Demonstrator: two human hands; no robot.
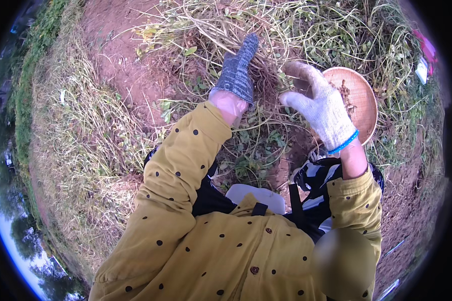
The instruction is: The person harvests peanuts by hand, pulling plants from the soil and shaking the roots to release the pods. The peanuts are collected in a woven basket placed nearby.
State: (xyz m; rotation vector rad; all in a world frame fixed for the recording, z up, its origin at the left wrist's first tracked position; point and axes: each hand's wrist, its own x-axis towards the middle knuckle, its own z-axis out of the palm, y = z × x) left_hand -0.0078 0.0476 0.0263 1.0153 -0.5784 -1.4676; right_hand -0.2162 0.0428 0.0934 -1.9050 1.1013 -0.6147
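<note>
My left hand (236, 69), in a dark grey-blue knit glove, grips a bundle of dry plant stems (214, 34). From this bundle a mass of brown roots (266, 77) hangs on the side facing my right hand. My right hand (320, 99) wears a white knit glove with a blue cuff edge. Its thumb and fingers are apart beside the roots, with nothing visible between them. Partly behind it sits a round, shallow woven basket (366, 109). A small heap of unshelled peanuts (344, 92) lies in the basket, partly covered by my right hand.
Pulled plants with leaves and long stems (335, 30) spread over the ground ahead. Bare reddish soil (113, 49) shows at the upper left, above more dry stalks (94, 128). At the right edge are a pink object (425, 45) and a white one (422, 70).
</note>
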